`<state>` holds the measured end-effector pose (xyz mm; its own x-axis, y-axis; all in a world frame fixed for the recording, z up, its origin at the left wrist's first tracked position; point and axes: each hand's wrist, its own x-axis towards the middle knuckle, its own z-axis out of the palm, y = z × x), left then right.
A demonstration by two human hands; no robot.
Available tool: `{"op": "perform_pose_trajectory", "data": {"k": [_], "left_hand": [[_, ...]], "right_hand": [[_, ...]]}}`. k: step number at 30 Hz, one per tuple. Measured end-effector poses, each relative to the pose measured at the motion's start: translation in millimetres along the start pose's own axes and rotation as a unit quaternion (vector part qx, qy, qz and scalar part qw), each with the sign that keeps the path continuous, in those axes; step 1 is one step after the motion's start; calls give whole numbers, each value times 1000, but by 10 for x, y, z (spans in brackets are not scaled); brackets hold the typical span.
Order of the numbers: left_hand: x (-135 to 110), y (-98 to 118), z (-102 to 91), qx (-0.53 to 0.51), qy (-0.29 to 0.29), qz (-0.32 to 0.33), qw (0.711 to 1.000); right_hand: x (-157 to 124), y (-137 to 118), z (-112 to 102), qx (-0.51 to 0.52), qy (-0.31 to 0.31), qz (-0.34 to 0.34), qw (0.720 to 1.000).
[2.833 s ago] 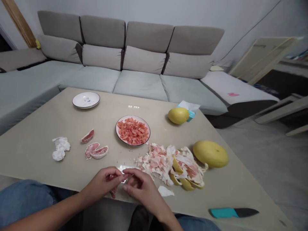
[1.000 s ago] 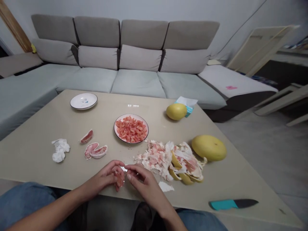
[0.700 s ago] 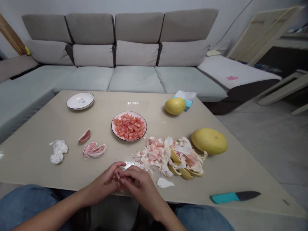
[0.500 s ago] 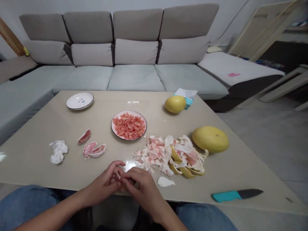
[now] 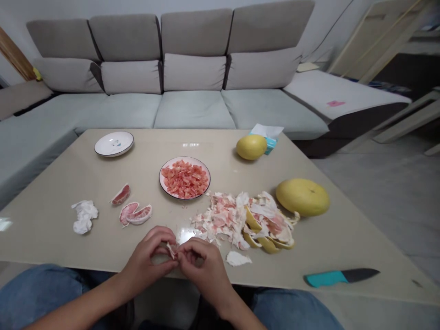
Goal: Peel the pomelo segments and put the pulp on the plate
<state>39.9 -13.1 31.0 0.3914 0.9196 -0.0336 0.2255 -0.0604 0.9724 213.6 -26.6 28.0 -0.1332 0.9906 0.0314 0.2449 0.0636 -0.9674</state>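
The left hand (image 5: pixel 146 254) and right hand (image 5: pixel 202 270) pinch a pale shred of pomelo membrane (image 5: pixel 171 250) between their fingertips, just above the table (image 5: pixel 51 238) near its edge (a heap of peel (image 5: pixel 237 222) lies just beside the right hand).

Grey sectional sofa (image 5: pixel 192 110) behind | beige counter (image 5: pixel 44 229) | white plate (image 5: pixel 114 143) at far left | black-rimmed plate (image 5: pixel 160 178) heaped with pink pomelo pulp (image 5: pixel 184 178) | two whole yellow pomelos (image 5: pixel 302 197) | tissue box (image 5: pixel 270 145) just beside the farther one | pink pomelo segments (image 5: pixel 135 214) near crumpled tissue (image 5: pixel 84 217) | heap of peel and pith (image 5: pixel 223 219) | teal-handled knife (image 5: pixel 340 277) near the counter's front edge
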Motion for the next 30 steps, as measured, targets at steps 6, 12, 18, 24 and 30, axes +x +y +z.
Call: {"op": "perform_pose_trajectory", "data": {"k": [6, 12, 18, 24, 30], "left_hand": [[-18, 33, -18, -26, -31, -10, 999], [14, -23, -43, -198, -17, -103, 975], [34, 21, 16, -271, -15, -168, 948], [32, 96, -36, -279, 31, -196, 940], [31, 107, -79, -345, 48, -209, 914]], "right_hand": [[41, -6, -26, 182, -41, 132, 974], [83, 66, -48, 254, -46, 157, 953], [47, 28, -17, 265, -82, 135, 951], [80, 114, -5, 294, -35, 194, 935], [97, 187, 29, 389, -12, 200, 899]]}}
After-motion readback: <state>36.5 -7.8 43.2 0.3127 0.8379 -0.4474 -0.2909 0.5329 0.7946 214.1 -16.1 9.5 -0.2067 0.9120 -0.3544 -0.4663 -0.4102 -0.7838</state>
